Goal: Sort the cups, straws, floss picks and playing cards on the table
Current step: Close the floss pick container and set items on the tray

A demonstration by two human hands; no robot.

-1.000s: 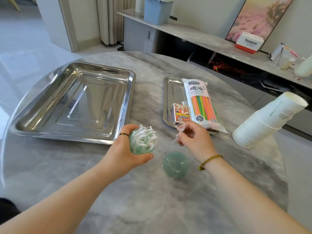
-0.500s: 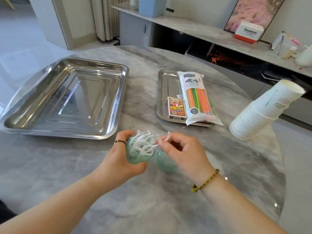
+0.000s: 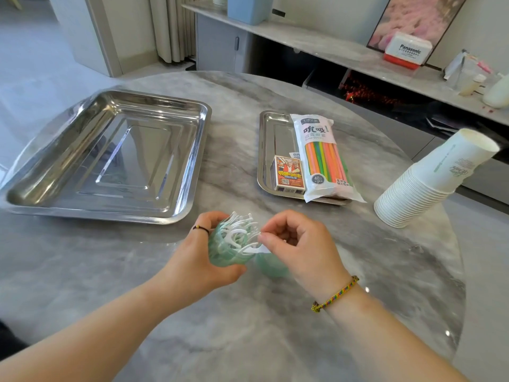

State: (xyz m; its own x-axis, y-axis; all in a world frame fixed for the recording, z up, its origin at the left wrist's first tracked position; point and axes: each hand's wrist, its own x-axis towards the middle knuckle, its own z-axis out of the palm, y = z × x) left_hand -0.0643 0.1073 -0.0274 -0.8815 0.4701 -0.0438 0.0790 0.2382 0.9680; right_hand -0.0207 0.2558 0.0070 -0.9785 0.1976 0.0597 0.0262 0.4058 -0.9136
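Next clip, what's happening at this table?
A person's left hand grips a translucent green tub crammed with white floss picks, while the right hand pinches one pick at its mouth. A round green lid lies on the grey marble table beside the tub. A playing-card box and a bag of coloured straws sit in the small steel tray.

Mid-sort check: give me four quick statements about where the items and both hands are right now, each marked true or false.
1. The left hand grips the green translucent plastic container of white floss picks. True.
2. The left hand holds the clear packet of coloured straws. False: the packet lies on the small steel tray, beside the orange playing-card box.
3. The stack of white paper cups stands upright. False: it lies on its side on the grey marble table.
4. The right hand pinches one floss pick. True.
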